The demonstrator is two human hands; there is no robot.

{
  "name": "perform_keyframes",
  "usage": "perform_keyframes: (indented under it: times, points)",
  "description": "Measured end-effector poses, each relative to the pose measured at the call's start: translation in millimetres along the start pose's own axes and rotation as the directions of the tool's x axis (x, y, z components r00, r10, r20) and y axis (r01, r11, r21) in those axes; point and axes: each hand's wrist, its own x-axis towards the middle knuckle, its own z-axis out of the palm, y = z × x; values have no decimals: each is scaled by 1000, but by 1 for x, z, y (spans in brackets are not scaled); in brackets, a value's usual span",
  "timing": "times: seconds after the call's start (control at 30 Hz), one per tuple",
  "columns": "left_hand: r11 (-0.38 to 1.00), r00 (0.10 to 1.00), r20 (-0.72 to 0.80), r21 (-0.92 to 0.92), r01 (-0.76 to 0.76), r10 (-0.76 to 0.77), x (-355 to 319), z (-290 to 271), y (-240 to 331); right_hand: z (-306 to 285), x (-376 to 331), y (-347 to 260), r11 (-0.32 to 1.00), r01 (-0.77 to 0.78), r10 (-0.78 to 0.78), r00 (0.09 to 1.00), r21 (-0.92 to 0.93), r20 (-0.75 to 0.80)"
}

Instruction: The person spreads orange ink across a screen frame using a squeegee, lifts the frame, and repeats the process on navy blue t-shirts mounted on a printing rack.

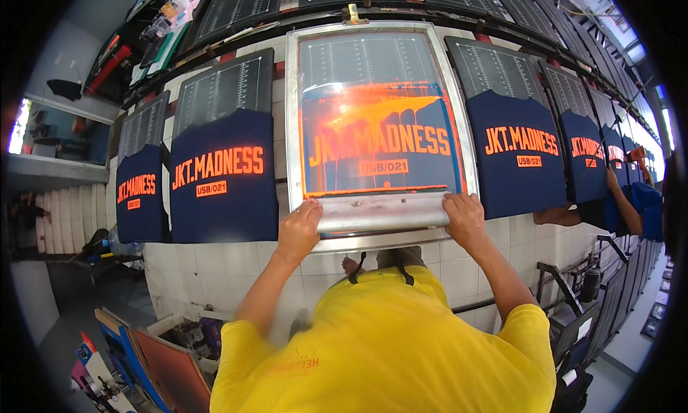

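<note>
A screen printing frame (293, 119) with a silver rim lies over a dark board and a navy garment in front of me. Bright orange ink (347, 108) is smeared across the upper part of its mesh, and orange lettering shows lower down. Along the near end of the mesh rests a wide metal squeegee (383, 212). My left hand (299, 229) is closed around its left end. The right end is gripped by my right hand (466, 216). Beneath the squeegee, the blade edge is mostly hidden.
Navy shirts with orange prints, including one at left (223, 205) and one at right (519, 187), lie on dark boards (494, 69) in a row. A co-worker in blue (638, 209) stands far right. Framed panels (168, 363) lean at lower left.
</note>
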Motion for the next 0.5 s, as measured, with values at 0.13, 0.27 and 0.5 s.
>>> perform_keyframes:
  times: [0.13,0.27,0.5]
  points:
    - [1000,999,30,7,-22,22,51,7,-35,6,45,20,999,-50,52,994,-21,94]
    - [997,997,8,-7,-75,75,107,24,-82,15,102,45,992,-105,113,984,-68,139]
    - [1000,997,71,28,-2,0,177,27,-112,33,180,99,997,-67,67,998,-47,5]
